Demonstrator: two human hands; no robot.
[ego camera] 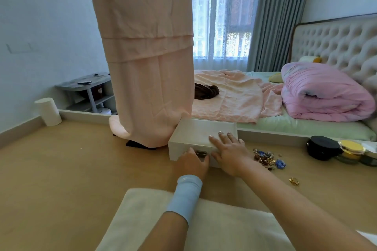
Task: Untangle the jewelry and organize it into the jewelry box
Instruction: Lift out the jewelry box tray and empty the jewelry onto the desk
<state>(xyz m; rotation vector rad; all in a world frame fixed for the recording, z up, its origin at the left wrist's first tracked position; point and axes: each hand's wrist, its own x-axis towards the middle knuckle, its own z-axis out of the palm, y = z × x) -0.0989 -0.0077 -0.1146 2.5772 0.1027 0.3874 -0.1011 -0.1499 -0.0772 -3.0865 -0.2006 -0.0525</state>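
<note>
On the floor (71, 169), a white rectangular jewelry box (195, 130) is sitting closed, right hand (228, 153) lying flat on top, left hand (190, 163) gripping its metal clasp (201, 153); tangled colourful jewelry (268, 159) is lying alongside, unsorted.

White all over: the rectangular jewelry box (204, 130), its small metal clasp (201, 153) a dull silver-grey. The tangled heap of jewelry (267, 159) mixes gold, blue and reddish brown; a loose ring-like piece (294, 180) is gold. The stretchy fabric wristband (184, 195) is pale blue, the smooth floor (61, 169) tan. A long hanging cloth (146, 57) and the rumpled bed blanket (228, 96) are plain peach-pink; the rolled quilt (324, 96) is pink, the mattress sheet (306, 126) mint green, the pleated curtain (279, 16) grey-blue, the button-tufted headboard (336, 43) cream in a diamond pattern. A round lidded pot (322, 147) is black; the glass jar's lid (350, 146) yellow.
</note>
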